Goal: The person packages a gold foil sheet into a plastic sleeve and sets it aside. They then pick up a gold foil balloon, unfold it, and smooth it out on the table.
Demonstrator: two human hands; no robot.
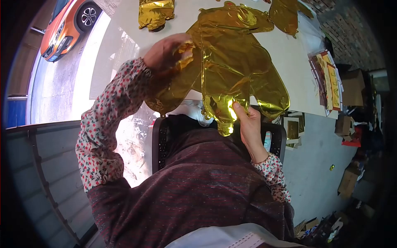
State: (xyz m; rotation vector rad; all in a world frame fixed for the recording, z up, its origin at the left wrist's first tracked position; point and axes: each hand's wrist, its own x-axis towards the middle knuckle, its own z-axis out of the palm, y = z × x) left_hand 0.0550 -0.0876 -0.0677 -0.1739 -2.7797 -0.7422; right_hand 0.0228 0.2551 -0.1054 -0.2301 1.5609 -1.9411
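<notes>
A large flat gold foil sheet (227,58), shaped with rounded lobes, lies on the pale table (289,53) and hangs over its near edge. My right hand (249,124) pinches its lower lobe, thumb on top. Up at the foil's left side, my left hand (169,51) is bent with its fingers closed around a crumpled bit of gold foil. Whether that bit belongs to the big sheet cannot be made out. Another folded gold foil piece (156,13) lies at the table's far left, and a further one (284,16) at the far right.
Printed red and yellow packets (331,82) lie at the table's right edge. Cardboard boxes (353,87) stand beyond them on the right. A black chair (159,142) is under me. An orange car (66,27) is outside at the upper left.
</notes>
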